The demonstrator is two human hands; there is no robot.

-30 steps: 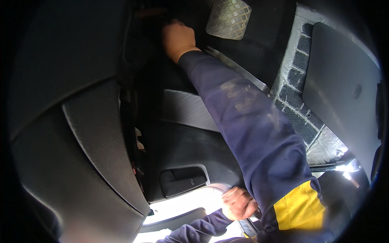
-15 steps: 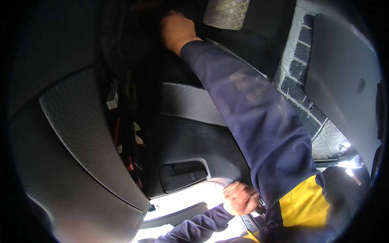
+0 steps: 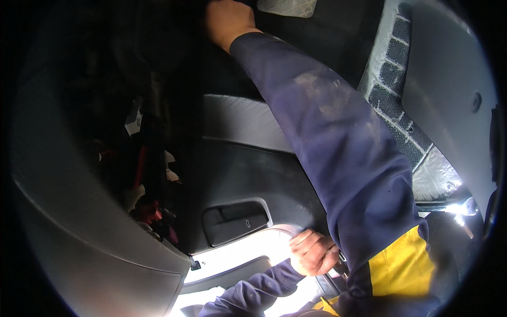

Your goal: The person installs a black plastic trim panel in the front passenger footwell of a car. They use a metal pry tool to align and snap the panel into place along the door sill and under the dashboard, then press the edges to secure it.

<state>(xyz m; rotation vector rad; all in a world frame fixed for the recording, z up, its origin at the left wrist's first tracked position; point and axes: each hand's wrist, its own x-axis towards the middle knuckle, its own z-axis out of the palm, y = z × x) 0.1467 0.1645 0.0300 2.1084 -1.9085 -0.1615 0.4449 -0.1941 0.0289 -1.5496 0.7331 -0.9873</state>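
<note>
My right arm, in a dark blue sleeve with a yellow band, stretches up and left across the view. My right hand (image 3: 229, 22) is bent at the wrist by the top edge, in deep shadow, and its fingers are hidden. Lower down, my left hand (image 3: 313, 253) has its fingers curled beside the right sleeve, close to the bright opening. What it grips, if anything, is hidden; a small shiny dark part shows past its fingertips. Left of that hand, a dark lever (image 3: 236, 224) sits in a recess of a black panel (image 3: 248, 169).
A large grey curved panel (image 3: 68, 222) fills the left side. Red parts (image 3: 150, 211) and a small white piece (image 3: 134, 124) show in the dark gap beside it. A ridged pad (image 3: 288, 5) lies at the top. Grey trim and a dark mesh strip (image 3: 393, 100) run along the right.
The edge of the grey panel stands further left and lower, with more of the red and white parts in the gap showing. My right hand appears higher in view; my left hand stays curled.
</note>
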